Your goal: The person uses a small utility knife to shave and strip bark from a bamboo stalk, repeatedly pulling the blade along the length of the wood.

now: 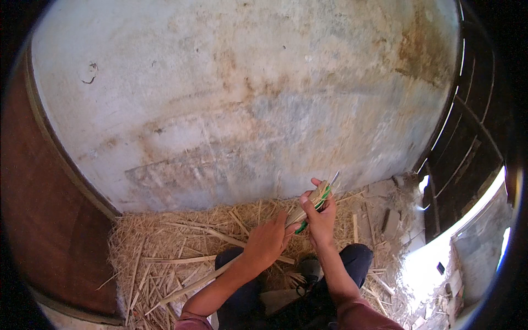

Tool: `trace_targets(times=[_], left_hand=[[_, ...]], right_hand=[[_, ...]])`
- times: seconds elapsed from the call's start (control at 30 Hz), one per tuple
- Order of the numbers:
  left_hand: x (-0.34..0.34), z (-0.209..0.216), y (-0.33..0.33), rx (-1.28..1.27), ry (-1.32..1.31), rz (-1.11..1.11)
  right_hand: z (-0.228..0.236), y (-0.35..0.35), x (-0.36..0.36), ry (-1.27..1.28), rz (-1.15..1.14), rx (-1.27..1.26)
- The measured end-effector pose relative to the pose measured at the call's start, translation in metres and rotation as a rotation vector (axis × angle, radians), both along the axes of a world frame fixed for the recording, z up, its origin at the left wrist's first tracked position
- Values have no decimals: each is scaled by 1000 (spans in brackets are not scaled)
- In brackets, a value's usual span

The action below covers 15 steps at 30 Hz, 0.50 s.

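Pale tan, flat-looking woody strip [297,216] is up in mid-air over the shavings-littered floor [379,191], near its wall-side edge. Prob light, stiff-ish lengthwise, not slippery, but might splinter along the grain; best grip's approx mid-length, thumb on the flat, clear of the blade. L hand [268,242] has fingers clamped round the lower part; R hand [321,219] has fingers curled round the upper part plus a green-handled metal knife [326,195], some fingertips hidden tho.

Held strip [296,216] matt wood; blade [335,177] shiny metal; wall [220,110] rough, matt.
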<state>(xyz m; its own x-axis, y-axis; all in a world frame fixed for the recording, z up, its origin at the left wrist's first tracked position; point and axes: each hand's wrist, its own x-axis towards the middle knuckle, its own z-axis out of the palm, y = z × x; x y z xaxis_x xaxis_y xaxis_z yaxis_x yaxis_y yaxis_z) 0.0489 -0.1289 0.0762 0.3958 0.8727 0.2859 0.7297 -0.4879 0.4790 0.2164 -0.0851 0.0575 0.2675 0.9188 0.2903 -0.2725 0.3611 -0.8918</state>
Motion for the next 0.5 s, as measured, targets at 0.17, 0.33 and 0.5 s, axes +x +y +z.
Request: trace_targets(times=[0.17,0.33,0.5], left_hand=[[-4,-3,-16,-23,7,43],[-7,-9,-32,-53,96,123],[-8,-18,-44,-14,153,132]], right_hand=[[5,-6,10,-55,1,-139],[7,-11,18,-99,62,-155],[-26,4,52,-257,-142,-95]])
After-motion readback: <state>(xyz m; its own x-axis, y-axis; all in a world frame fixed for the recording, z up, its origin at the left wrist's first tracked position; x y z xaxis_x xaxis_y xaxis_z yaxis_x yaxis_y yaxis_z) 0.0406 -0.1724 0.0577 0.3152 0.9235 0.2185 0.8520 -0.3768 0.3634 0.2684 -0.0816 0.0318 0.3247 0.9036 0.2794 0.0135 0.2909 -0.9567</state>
